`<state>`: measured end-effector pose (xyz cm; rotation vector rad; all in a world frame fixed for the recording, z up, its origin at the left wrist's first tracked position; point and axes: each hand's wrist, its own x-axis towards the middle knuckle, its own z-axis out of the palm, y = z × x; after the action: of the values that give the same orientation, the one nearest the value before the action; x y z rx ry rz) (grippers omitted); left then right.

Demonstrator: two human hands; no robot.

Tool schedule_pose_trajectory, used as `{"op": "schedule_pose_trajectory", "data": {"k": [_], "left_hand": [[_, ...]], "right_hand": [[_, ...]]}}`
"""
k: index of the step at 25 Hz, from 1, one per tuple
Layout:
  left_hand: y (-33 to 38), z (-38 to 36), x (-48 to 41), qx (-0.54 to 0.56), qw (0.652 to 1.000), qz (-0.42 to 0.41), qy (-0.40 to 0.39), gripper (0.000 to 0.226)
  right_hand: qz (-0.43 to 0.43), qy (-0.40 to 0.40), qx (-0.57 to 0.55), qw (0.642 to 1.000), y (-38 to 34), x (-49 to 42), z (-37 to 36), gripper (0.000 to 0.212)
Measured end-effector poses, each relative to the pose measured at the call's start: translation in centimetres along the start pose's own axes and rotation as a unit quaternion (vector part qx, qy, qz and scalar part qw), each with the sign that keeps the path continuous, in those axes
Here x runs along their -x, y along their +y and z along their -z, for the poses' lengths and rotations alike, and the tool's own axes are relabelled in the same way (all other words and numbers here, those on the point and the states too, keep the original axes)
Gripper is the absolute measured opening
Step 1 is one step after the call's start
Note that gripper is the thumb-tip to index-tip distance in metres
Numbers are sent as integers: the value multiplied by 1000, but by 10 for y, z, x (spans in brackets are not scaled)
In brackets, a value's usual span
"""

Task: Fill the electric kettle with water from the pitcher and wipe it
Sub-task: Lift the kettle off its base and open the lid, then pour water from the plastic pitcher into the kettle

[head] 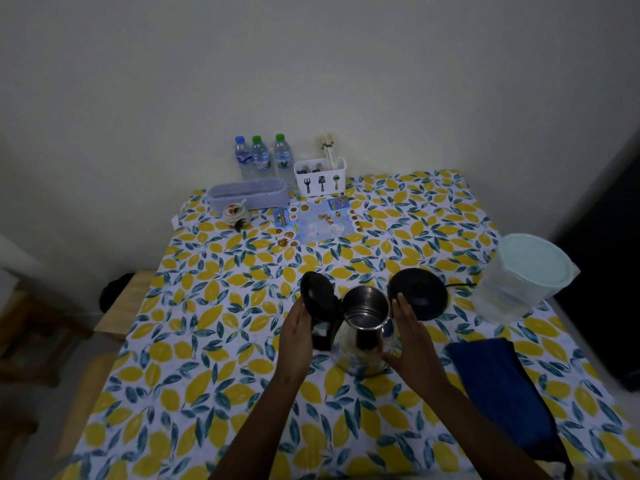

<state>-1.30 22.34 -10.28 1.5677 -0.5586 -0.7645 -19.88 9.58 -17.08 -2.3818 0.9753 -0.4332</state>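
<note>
Your left hand (298,329) grip clasps kettle (363,336) handle, lid (317,292) open; right hand (410,336) spread against body; pitcher (519,282) at bench right edge still lidded; pour risks splashing power base (419,292).

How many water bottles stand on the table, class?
3. All stand in a row at the table's far edge against the wall: a blue-capped bottle on the left, a green-capped bottle in the middle, another green-capped bottle on the right. None appears hidden.

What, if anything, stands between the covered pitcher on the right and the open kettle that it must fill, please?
Nothing visible blocks the kettle: its lid is tipped open. The black base lies between it and the pitcher, low on the table.
</note>
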Motion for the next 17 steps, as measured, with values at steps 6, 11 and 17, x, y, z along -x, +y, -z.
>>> {"op": "schedule_pose_trajectory", "data": {"k": [6, 11, 17], "left_hand": [[7, 12, 5, -110, 985, -65, 116, 52], [21, -10, 11, -279, 922, -250, 102, 45], [9, -80, 18, -349, 883, -309, -61, 46]], "right_hand": [[-13, 14, -2, 1000, -11, 9, 1, 97], [-67, 43, -37, 996, -13, 43, 12, 82], [-186, 87, -70, 976, 30, 73, 39, 73]]}}
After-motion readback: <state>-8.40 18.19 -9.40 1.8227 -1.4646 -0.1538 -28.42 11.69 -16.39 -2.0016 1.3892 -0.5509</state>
